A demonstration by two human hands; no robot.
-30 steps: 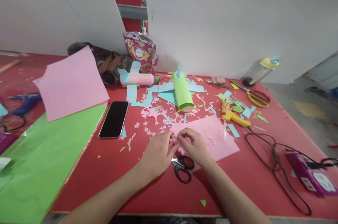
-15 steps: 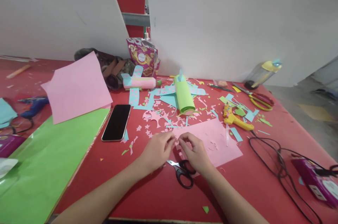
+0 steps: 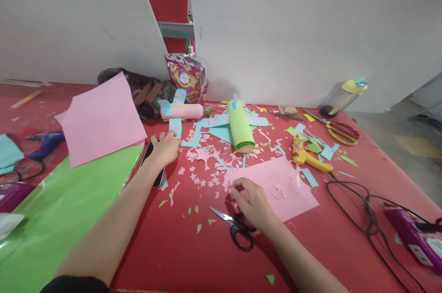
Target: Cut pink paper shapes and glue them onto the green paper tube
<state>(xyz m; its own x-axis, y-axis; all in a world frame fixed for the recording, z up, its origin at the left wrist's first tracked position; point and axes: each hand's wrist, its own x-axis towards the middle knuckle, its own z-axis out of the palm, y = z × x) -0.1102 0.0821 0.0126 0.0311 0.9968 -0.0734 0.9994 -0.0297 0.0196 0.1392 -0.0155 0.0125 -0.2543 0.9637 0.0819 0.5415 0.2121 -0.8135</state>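
My left hand [image 3: 166, 149] lies palm down over the upper part of a black smartphone [image 3: 159, 179], its fingers spread and slightly bent. Over the left edge of a pink paper sheet [image 3: 293, 189] is my right hand [image 3: 254, 201], thumb and forefinger curled together. Whatever sits between those fingertips is too small to make out. Black-handled scissors [image 3: 238, 231] rest beneath and beside the right hand, blades pointing left. Small pink paper stars [image 3: 203, 182] are scattered between the two hands. Behind them lies a green paper tube [image 3: 240, 127] with blue wing-like strips.
A yellow glue gun [image 3: 311, 160] with a looping black cable lies to the right, near yellow-handled scissors [image 3: 340, 135]. Pink paper [image 3: 105, 120] and a green sheet [image 3: 69, 219] cover the left side. A pink-wrapped bottle [image 3: 183, 111] and snack bag [image 3: 188, 77] stand behind.
My left hand has moved left and away from the right hand, onto the smartphone. The right hand has stayed nearly in place. Pink stars and green scraps are now uncovered.
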